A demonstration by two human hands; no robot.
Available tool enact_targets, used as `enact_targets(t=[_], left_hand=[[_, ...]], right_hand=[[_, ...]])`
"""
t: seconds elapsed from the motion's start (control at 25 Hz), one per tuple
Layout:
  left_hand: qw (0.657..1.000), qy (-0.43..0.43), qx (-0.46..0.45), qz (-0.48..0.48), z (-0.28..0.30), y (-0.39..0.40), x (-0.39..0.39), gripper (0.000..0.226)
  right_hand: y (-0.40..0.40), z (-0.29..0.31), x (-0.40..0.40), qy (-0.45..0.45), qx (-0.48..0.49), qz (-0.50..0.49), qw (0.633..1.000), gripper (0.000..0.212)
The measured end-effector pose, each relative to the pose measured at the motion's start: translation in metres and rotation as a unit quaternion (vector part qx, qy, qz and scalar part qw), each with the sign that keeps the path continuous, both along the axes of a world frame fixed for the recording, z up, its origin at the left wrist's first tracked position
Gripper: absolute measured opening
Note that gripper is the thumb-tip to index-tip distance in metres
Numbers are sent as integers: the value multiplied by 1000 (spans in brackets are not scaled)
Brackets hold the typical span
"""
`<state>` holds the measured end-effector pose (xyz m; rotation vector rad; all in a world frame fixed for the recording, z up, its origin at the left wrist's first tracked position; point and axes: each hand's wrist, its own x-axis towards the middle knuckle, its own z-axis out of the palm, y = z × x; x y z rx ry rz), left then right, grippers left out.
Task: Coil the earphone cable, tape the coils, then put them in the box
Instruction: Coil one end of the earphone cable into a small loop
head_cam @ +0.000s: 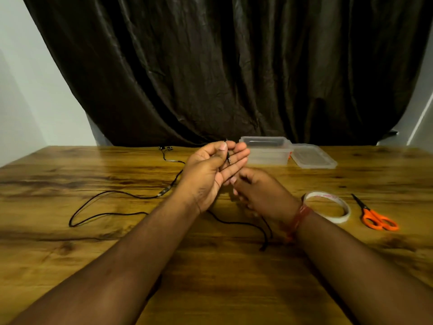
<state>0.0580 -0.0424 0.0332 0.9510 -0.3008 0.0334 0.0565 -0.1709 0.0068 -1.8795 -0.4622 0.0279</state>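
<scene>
Thin black earphone cable (110, 213) trails in loose curves across the wooden table (70, 254), earbuds at the far edge. Left hand (210, 170), palm up, pinches its plug end; right hand's (260, 191) grip cannot be told. Clear box (267, 150) stands behind.

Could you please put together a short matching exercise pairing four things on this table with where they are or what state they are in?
Things:
1. scissors
2. tape roll
3. box
4. plug end of the earphone cable

Places or states:
A. open, its lid lying beside it on the right
B. held against the left hand fingers by the thumb
C. farthest right, orange handles
D. lying flat just past the right wrist

Pairs: 1-C, 2-D, 3-A, 4-B
</scene>
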Motion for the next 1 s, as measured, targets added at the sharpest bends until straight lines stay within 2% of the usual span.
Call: enact_targets(t=[0.08, 0.12, 0.24, 0.32, 0.36, 0.44, 0.48, 0.64, 0.72, 0.84, 0.92, 1.0], left_hand=[[998, -24, 49, 39, -4, 1, 3, 23], [994, -36, 87, 58, -6, 1, 3, 22], [967, -61, 224, 106, -12, 5, 7, 21], [943, -68, 304, 115, -15, 7, 8, 22], [944, -58, 312, 96, -16, 6, 7, 22], [958, -29, 284, 25, -18, 1, 4, 23], [962, -23, 272, -6, -18, -2, 1, 24], [968, -39, 237, -65, -12, -9, -12, 24], [981, -42, 180, -59, -7, -11, -16, 23], [997, -20, 73, -29, 1, -10, -14, 22], [1000, -6, 23, -6, 4, -6, -10, 22], [1000, -8, 10, 23, 3, -1, -5, 22]], right_hand=[[-3, 6, 0, -111, -173, 1, 979, 19], [-6, 11, -2, -106, -191, 15, 976, 19], [-12, 28, -13, 4, -115, 69, 991, 20], [-18, 39, -15, -19, -88, 50, 995, 20], [-21, 43, -13, -75, -93, 14, 993, 18], [-27, 45, -4, -195, -118, -91, 969, 15], [-31, 44, 0, -228, -113, -132, 958, 14], [-41, 29, 16, -253, -52, -205, 944, 10], [-40, 20, 22, -231, -53, -191, 953, 12], [-29, 4, 22, -199, -101, -102, 969, 15], [-20, -2, 15, -219, -190, -52, 955, 20], [-13, -4, 9, -264, -279, -18, 923, 25]])
